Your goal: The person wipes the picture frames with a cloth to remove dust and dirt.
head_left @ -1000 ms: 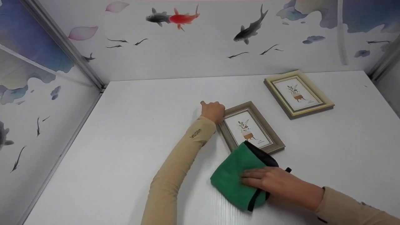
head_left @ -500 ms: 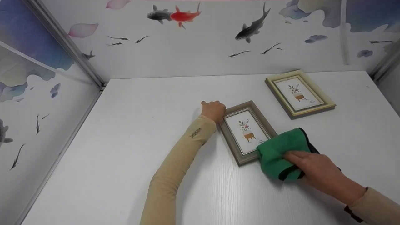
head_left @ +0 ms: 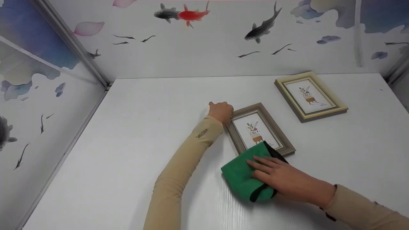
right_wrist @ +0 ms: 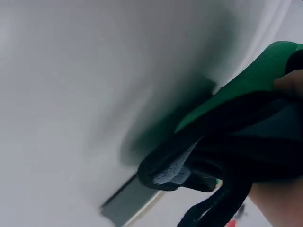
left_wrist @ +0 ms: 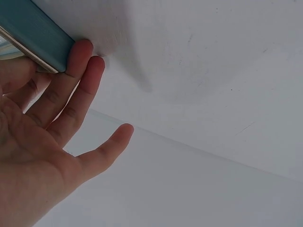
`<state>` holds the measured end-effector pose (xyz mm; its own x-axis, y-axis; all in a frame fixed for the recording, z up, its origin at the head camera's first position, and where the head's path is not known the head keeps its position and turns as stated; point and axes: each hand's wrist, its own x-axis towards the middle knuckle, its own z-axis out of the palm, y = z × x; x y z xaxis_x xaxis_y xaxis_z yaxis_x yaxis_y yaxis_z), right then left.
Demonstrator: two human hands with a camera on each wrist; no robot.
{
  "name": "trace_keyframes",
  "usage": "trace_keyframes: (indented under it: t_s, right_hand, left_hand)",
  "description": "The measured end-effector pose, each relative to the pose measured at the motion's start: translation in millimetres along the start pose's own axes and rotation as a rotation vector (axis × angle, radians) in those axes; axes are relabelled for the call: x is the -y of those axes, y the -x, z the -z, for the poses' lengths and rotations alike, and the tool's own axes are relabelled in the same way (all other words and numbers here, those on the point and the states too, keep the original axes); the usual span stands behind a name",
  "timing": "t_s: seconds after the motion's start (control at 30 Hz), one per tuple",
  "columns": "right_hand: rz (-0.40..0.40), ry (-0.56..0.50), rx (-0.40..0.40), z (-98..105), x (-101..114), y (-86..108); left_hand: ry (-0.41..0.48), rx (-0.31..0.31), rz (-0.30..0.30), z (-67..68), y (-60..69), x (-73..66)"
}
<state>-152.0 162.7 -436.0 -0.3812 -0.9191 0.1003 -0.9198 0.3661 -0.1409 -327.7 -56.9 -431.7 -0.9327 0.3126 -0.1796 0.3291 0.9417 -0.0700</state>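
Note:
In the head view, a grey-brown picture frame point(head_left: 263, 110) lies face up with a potted-plant print in it. My left hand point(head_left: 221, 112) holds its upper left corner; the left wrist view has the thumb and fingers of that hand point(left_wrist: 57, 109) about the edge of the frame point(left_wrist: 42, 33), with the little finger held away. A folded green cloth point(head_left: 238, 179) with black edging covers the frame's near corner. My right hand point(head_left: 284, 179) holds this cloth, its fingers spread over the top. In the right wrist view, the cloth point(right_wrist: 246, 90) hides much of that hand.
A second, gold-cream picture frame point(head_left: 290, 105) with a similar print lies at the back right. The white table point(head_left: 127, 143) meets a wall point(head_left: 191, 51) painted with fish at the back, and another panel point(head_left: 57, 127) stands on the left.
The green cloth and my right hand moved right along the frame's near edge, then back left to its near corner. My left hand has kept its hold on the frame.

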Motion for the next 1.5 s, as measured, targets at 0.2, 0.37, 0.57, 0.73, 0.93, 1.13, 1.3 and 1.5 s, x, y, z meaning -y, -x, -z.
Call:
trace_keyframes:
  t_s: [0.2,0.37,0.57,0.73,0.93,1.13,1.3,1.5]
  right_hand:
    - [-0.054,-0.109,0.037,7,-9,-38.5]
    - [-0.067,-0.197,0.072,10,-25,-63.3]
    - [-0.129,-0.258,0.139,12,-50,-92.6]
    - [-0.189,-0.262,0.186,12,-67,-113.5]
    - [-0.202,-0.224,0.192,8,-76,-126.6]
    - [-0.103,-0.162,0.139,8,-72,-114.3]
    - [0.011,-0.136,0.104,10,-56,-82.3]
    - [0.094,-0.108,0.148,16,-32,-46.5]
  left_hand:
    - [0.024,0.004,0.028,0.7,-1.8,-0.1]
    - [0.079,0.023,0.012,2.6,-2.7,-0.3]
    - [0.169,0.050,-0.040,8.7,-0.3,10.2]
    - [0.288,0.035,-0.051,9.9,-0.7,21.2]
    - [0.330,0.061,-0.023,10.4,-3.6,23.5]
    - [0.356,0.084,0.037,13.4,-5.1,20.8]
    - [0.306,0.049,0.045,16.3,-4.8,17.7]
    - [0.265,0.025,0.062,20.4,-3.3,14.0]
